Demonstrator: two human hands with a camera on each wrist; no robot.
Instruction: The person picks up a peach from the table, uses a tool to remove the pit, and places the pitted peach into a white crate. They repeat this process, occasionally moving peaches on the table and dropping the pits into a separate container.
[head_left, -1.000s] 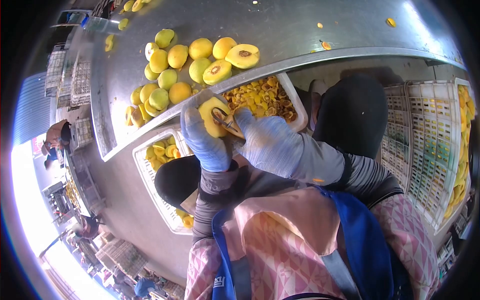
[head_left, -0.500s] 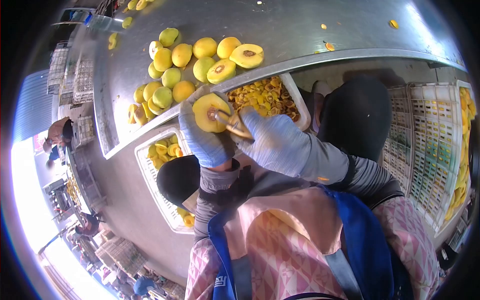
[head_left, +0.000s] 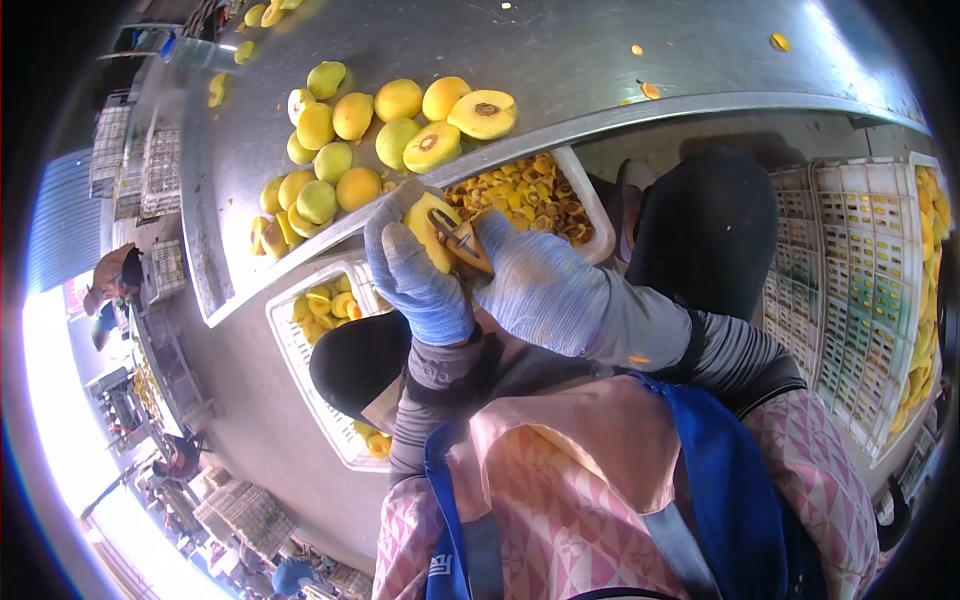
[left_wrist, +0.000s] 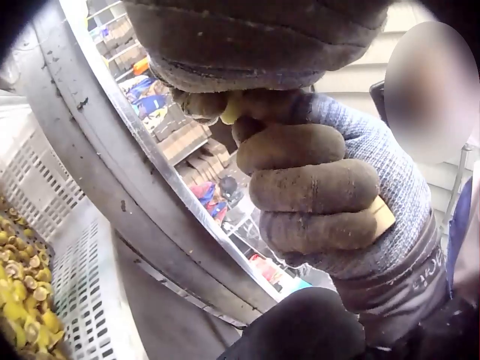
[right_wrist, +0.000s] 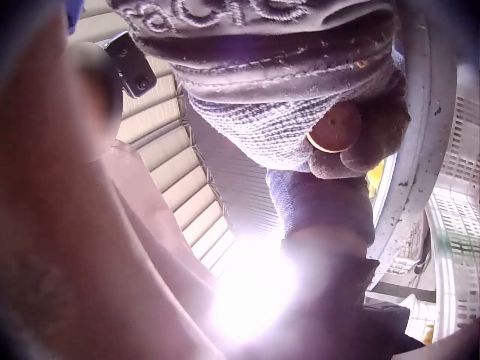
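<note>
My gloved left hand holds a halved yellow peach, its cut face turned up. My gloved right hand grips a pitting knife with a curved metal blade and a wooden handle. The blade lies over the middle of the cut face. In the left wrist view, the curled fingers of my right hand wrap the wooden handle. Seen from the right wrist, the round handle end pokes out of that fist. Whole and halved peaches lie on the metal table beyond my hands.
The metal table has a raised rim close to my hands. Below it stands a tub of pits and scraps. A white crate with peach halves is at left, and stacked crates stand at right.
The knife has moved about over the cut face while the peach half tipped flat toward the camera, then tilted back. Both hands keep their hold.
</note>
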